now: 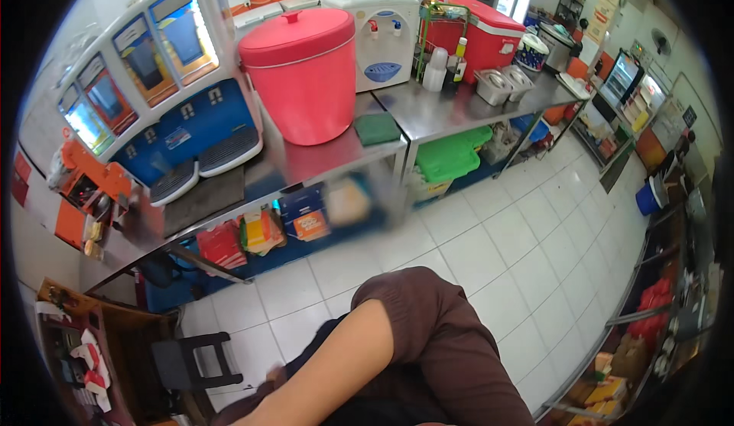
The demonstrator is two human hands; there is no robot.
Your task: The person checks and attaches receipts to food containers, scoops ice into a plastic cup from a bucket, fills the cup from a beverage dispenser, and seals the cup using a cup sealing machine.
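A bent bare forearm (338, 363), apparently my right, crosses the bottom of the view, with a brown sleeve (459, 340) pushed up near the elbow. Its hand is out of view below the frame. Behind the forearm, a small blurred patch of skin (277, 373) shows near a brown cloth edge; it looks like part of my left hand, mostly hidden. Nothing held can be made out. Before me, a steel table (367, 159) carries a large red lidded bucket (304, 76), a folded green cloth (377, 129) and a drink dispenser (189, 111) with several panels.
A black stool (198, 360) stands on white floor tiles (487, 242) at lower left, by a wooden cabinet (126, 334). Farther right are a water dispenser (387, 39), a red cooler (487, 42) and steel containers (499, 87). Stocked shelves (625, 351) line the right side.
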